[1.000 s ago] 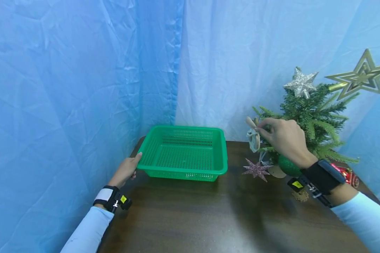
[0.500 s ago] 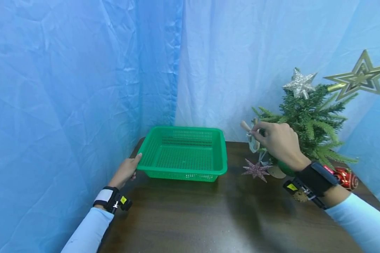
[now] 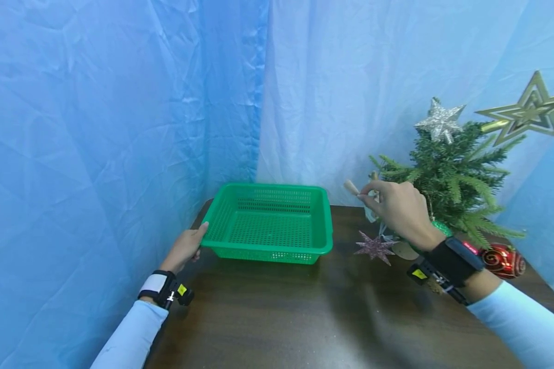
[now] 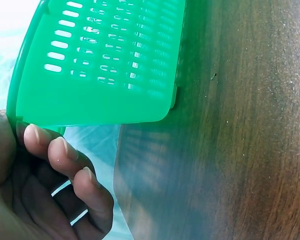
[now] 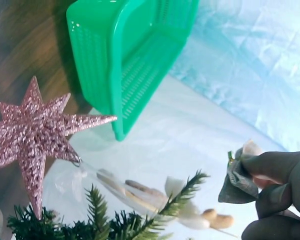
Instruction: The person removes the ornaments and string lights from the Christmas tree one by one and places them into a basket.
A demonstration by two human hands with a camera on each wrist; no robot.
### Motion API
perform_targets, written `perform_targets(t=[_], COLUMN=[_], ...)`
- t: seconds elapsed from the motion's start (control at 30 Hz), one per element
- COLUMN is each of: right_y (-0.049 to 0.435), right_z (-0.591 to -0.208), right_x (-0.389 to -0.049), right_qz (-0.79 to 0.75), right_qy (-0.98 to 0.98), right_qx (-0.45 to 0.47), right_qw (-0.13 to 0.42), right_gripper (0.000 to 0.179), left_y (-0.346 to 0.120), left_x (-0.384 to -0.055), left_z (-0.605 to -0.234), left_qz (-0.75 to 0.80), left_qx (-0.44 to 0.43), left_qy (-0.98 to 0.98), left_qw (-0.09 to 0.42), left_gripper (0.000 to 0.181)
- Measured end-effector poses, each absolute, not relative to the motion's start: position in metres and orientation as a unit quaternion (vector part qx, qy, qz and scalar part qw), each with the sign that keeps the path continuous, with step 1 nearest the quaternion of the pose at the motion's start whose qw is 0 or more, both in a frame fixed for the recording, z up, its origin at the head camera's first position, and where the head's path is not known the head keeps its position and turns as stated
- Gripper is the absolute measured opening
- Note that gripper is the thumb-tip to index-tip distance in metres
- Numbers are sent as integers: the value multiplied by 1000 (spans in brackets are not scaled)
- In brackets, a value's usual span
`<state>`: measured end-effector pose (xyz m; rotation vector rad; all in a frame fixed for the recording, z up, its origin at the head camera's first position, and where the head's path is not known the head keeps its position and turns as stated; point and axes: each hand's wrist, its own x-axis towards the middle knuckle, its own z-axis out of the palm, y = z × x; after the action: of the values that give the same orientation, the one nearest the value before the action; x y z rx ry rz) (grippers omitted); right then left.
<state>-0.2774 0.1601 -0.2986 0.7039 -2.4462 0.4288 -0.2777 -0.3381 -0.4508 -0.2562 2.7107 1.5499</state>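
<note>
My left hand (image 3: 184,249) grips the left rim of a green plastic basket (image 3: 270,251), thumb on top and fingers curled underneath. The left wrist view shows fingertips (image 4: 65,150) at the basket's corner. Left of the tree, my right hand (image 3: 399,207) pinches a small pale ornament (image 3: 351,187) between thumb and fingers. In the right wrist view this ornament (image 5: 238,180) looks like a greyish pouch with a gold tie; its exact kind I cannot tell. Just below hangs a pink glitter star (image 3: 374,246) on the Christmas tree (image 3: 457,174).
A silver star (image 3: 440,120) and a large gold star (image 3: 528,110) top the tree. Under its right side sits a red ball ornament (image 3: 503,260). Blue cloth (image 3: 120,128) walls in the dark wooden table (image 3: 277,312) at the back and sides.
My right hand has drawn slightly left and down from the tree with the small pale ornament in its pinch. The left hand and the basket stay in place.
</note>
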Motion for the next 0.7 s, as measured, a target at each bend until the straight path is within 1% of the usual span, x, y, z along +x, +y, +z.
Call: perform_targets(t=[0.4, 0.7], right_y=[151, 143], right_z=[-302, -304], right_x=[-278, -280], right_qz=[162, 168], right_qy=[-920, -916], right_qx=[255, 265], right_qw=[250, 252], right_gripper=[11, 11], left_y=[-337, -338], left_x=[-277, -277], left_z=[-453, -454], left_qz=[500, 502], left_qx=[-77, -82], left_qy=[863, 861], left_qw=[2, -1], left_gripper=[62, 63])
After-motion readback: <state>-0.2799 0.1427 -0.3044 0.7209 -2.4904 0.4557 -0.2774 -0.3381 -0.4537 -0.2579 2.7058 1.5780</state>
